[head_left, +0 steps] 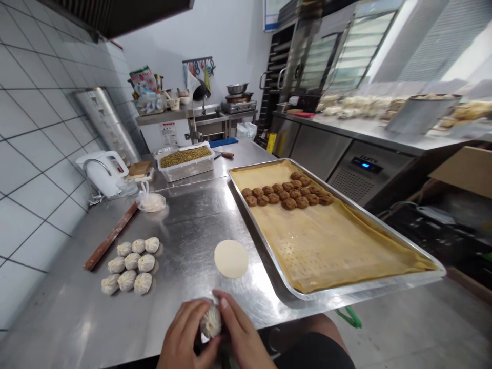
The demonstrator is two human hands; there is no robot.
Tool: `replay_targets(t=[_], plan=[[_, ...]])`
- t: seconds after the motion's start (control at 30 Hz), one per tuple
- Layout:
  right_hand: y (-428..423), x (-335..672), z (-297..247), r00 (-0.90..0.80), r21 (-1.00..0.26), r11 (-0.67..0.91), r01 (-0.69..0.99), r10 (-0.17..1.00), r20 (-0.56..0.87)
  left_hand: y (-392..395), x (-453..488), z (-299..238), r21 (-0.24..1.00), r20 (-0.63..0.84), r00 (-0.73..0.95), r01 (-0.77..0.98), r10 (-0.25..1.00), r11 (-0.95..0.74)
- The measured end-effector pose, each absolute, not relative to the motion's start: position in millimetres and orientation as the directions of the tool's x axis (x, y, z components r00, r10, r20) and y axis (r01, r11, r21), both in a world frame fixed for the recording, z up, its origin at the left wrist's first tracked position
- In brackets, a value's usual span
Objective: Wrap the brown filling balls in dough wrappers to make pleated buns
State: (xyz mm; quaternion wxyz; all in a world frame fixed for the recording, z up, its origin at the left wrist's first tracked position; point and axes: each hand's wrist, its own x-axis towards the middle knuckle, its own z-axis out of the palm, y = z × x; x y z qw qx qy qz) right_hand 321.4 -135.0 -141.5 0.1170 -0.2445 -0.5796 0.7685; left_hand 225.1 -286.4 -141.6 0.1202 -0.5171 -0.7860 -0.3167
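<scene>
A pleated, stuffed dough bun (211, 321) is held at the table's front edge, its gathered top turned towards me. My left hand (185, 334) curls round its left side, with the thumb under it. Against its right side press the thumb and fingers of my right hand (243, 328). Just beyond my hands a flat round dough wrapper (231, 259) lies on the steel table (184, 230). To the left, several finished buns (131, 261) sit in rows. On the right, a large metal tray (265, 233) with a yellowish liner carries several brown filling balls (295, 194).
A wooden rolling pin (111, 237) lies at the left, beside a tied plastic bag (151, 202). Behind stand a white kettle (103, 171) and a tub of greenish-brown filling (186, 166). A wooden-handled tool (227, 155) rests near the tub. The tray overhangs the table's right edge.
</scene>
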Motion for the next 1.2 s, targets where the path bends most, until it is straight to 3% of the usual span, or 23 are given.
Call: replay_targets(t=[0.07, 0.13, 0.23, 0.4, 0.57, 0.77, 0.87, 0.93, 1.0, 1.1, 1.2], plan=[[-111, 315, -144, -0.8, -0.982, 0.147, 0.122, 0.6, -0.009, -289, 199, -135, 0.374, 0.451, -0.566, 0.822, 0.69, 0.43], [-84, 302, -149, -0.691, -0.807, 0.546, 0.223, 0.673, 0.264, -289, 163, -127, 0.344, 0.41, -0.668, 0.744, 0.621, 0.573], [-53, 276, -153, -0.652, -0.697, 0.649, 0.306, 0.676, 0.343, -282, 102, -116, 0.324, 0.42, -0.713, 0.696, 0.562, 0.641], [-33, 245, -141, -0.72, -0.628, 0.675, 0.388, 0.647, 0.251, -265, 39, -100, 0.298, 0.414, -0.718, 0.687, 0.559, 0.662], [-31, 247, -124, -0.804, -0.651, 0.643, 0.404, 0.588, 0.082, -257, 57, -97, 0.383, 0.386, -0.75, 0.66, 0.537, 0.646], [-55, 274, -107, -0.917, -0.808, 0.541, 0.232, 0.4, 0.005, -258, 149, -116, 0.615, 0.18, -0.697, 0.63, 0.694, 0.473], [-74, 288, -110, -0.925, -0.915, 0.373, 0.154, 0.38, -0.001, -262, 184, -122, 0.874, 0.011, -0.705, 0.351, 0.709, 0.336], [-90, 294, -116, -0.893, -0.981, 0.164, 0.102, 0.45, -0.017, -263, 200, -123, 0.97, -0.097, -0.754, 0.075, 0.65, 0.233], [-106, 298, -122, -0.852, -0.999, -0.013, 0.053, 0.521, -0.052, -262, 211, -123, 0.98, -0.163, -0.811, -0.07, 0.561, 0.184], [-128, 302, -126, -0.826, -0.996, -0.071, 0.059, 0.556, -0.089, -258, 224, -118, 0.968, -0.169, -0.877, -0.061, 0.45, 0.244], [-139, 305, -124, -0.811, -0.998, -0.001, 0.062, 0.583, -0.051, -255, 230, -114, 0.939, -0.103, -0.949, 0.006, 0.298, 0.343]])
